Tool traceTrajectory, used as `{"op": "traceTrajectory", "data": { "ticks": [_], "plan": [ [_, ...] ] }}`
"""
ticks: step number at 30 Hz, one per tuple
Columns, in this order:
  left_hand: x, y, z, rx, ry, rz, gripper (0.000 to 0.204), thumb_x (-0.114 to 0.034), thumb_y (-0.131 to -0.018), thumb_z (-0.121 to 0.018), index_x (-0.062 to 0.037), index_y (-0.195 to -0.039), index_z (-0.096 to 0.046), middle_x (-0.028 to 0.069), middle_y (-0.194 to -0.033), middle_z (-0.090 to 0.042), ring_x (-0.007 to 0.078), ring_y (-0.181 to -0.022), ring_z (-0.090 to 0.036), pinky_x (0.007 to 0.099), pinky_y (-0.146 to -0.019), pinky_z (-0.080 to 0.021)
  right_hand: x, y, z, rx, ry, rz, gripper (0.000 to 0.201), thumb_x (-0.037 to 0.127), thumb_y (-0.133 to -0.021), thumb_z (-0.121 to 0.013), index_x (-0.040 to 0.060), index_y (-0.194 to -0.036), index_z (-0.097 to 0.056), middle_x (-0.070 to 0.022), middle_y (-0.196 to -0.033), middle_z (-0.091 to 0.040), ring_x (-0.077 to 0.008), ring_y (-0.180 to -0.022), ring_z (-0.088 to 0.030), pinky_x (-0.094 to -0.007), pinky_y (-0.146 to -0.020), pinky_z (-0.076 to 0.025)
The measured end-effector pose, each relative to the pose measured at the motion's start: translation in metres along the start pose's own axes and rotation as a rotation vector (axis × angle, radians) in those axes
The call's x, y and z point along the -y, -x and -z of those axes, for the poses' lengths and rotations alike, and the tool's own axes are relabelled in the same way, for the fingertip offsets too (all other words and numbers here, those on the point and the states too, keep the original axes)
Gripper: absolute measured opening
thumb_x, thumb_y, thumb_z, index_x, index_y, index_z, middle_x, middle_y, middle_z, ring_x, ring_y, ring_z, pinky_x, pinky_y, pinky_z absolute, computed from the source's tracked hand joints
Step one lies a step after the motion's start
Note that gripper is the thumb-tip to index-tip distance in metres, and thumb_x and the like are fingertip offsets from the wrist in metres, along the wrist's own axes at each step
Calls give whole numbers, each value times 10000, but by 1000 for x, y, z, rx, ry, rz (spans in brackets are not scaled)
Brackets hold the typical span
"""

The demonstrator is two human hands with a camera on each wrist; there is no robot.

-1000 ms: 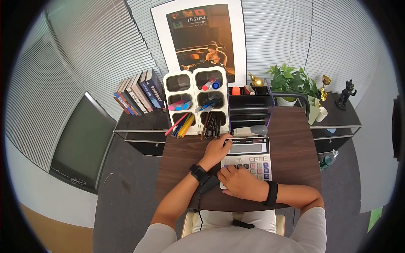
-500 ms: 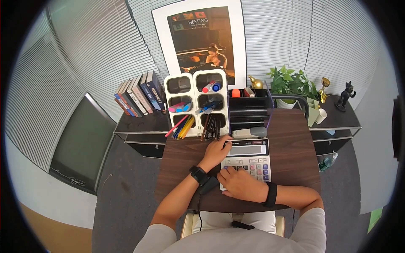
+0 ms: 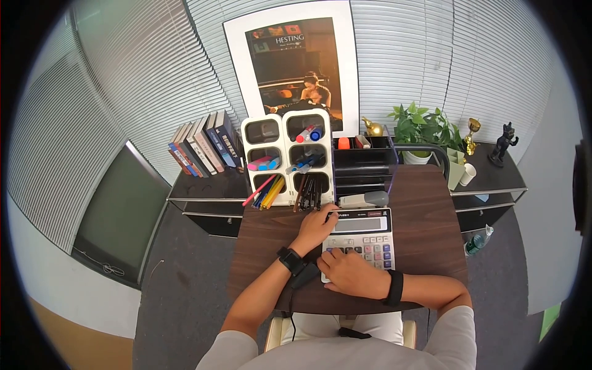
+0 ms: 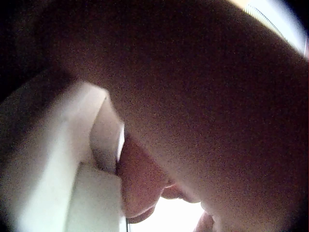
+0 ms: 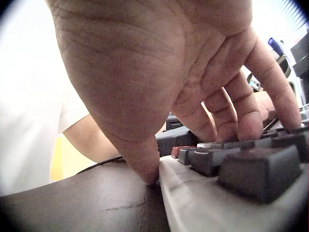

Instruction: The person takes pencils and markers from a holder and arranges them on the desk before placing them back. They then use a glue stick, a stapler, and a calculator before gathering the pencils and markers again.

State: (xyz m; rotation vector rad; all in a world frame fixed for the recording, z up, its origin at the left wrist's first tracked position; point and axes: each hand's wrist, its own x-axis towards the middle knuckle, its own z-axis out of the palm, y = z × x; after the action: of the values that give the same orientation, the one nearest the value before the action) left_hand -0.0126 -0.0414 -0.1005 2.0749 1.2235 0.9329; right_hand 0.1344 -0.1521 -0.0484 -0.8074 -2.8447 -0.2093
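Observation:
A calculator (image 3: 376,240) lies on the dark wooden desk (image 3: 425,209), its screen at the far end. My left hand (image 3: 316,229) grips its upper left corner, with the thumb beside the screen. Over the lower left keys is my right hand (image 3: 354,272), its fingers bent and loosely spread. In the right wrist view the fingertips of this hand (image 5: 178,82) rest on the dark keys (image 5: 260,169), and the thumb touches the desk beside the calculator's near edge. The left wrist view is dark and blurred, mostly filled by the left hand (image 4: 193,111).
Behind the calculator stand a white pen organizer (image 3: 285,145), a black tray rack (image 3: 364,163) and a grey-white object (image 3: 364,199). A dark object with a cable (image 3: 304,275) lies left of the right hand. Books (image 3: 206,145) and a potted plant (image 3: 419,126) stand farther back.
The head view has tilted slightly, so the organizer, poster and calculator sit a little lower in it. Both hands remain at the calculator, with little visible movement.

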Motion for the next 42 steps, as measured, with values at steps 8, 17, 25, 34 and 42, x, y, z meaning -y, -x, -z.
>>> {"op": "traceTrajectory", "data": {
  "ticks": [8,17,25,34,42],
  "plan": [
    [-3,1,3,11,-17,-8,236,-236,-928,-498,-75,-1073,-592,176,-775,-633,356,-768,-638,407,-696,-472,1,-1,2,54,-11,-19,482,394,-767,-696,5,-1020,-566,-66,-928,-546,-201,-865,-545,-296,-629,-486],
    [3,1,-2,-29,-2,-43,228,-251,-908,-510,-102,-1064,-585,158,-730,-634,374,-779,-619,457,-712,-459,0,0,0,1,8,-3,414,372,-765,-692,11,-950,-612,-67,-898,-547,-189,-856,-558,-285,-612,-479],
    [3,0,-2,-28,2,-44,215,-247,-912,-520,-105,-1063,-581,163,-725,-627,378,-773,-616,457,-709,-460,0,1,0,-3,21,-8,414,373,-767,-692,15,-957,-611,-59,-901,-544,-187,-853,-553,-287,-610,-477],
    [0,0,0,-28,3,-53,204,-241,-914,-515,-106,-1051,-580,167,-737,-626,388,-774,-609,464,-701,-456,1,0,0,75,-30,-39,470,376,-777,-692,-3,-1026,-569,-72,-939,-539,-207,-879,-547,-314,-639,-495],
    [-2,0,0,-29,13,-44,200,-242,-912,-516,-108,-1044,-584,171,-722,-626,387,-755,-616,469,-689,-456,1,0,-1,80,-16,-35,473,381,-776,-690,-2,-1026,-568,-69,-934,-538,-201,-878,-545,-309,-633,-490]
  ]
}}
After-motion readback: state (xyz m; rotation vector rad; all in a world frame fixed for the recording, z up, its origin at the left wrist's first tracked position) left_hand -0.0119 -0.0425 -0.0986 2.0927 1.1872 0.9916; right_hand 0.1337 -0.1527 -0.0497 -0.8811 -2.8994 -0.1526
